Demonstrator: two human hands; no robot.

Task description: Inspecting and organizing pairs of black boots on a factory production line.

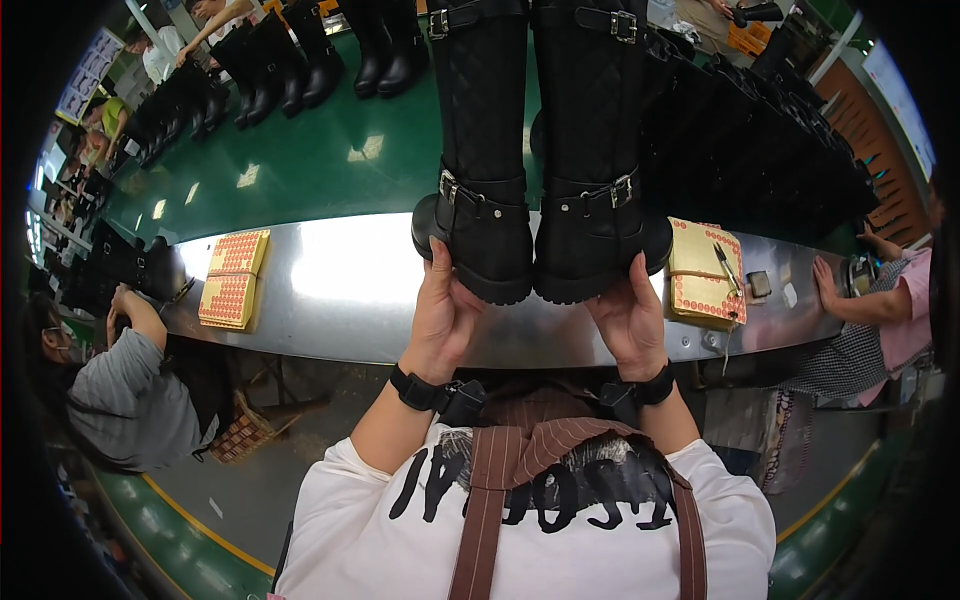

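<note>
A pair of tall black boots with quilted shafts and silver buckles stands upright in front of me, heels toward me. My left hand grips the left boot low at its heel and sole, thumb up along the side. On the other side my right hand holds the right boot the same way. The two boots are side by side with a narrow gap between the shafts. Their soles are over the metal ledge; whether they touch it I cannot tell. The upper ends of the shafts run out of view.
Sticker sheet stacks lie left and right on the metal ledge, a pen on the right one. Boots line the green conveyor; a dark mass of boots fills its right. Co-workers sit at both sides.
</note>
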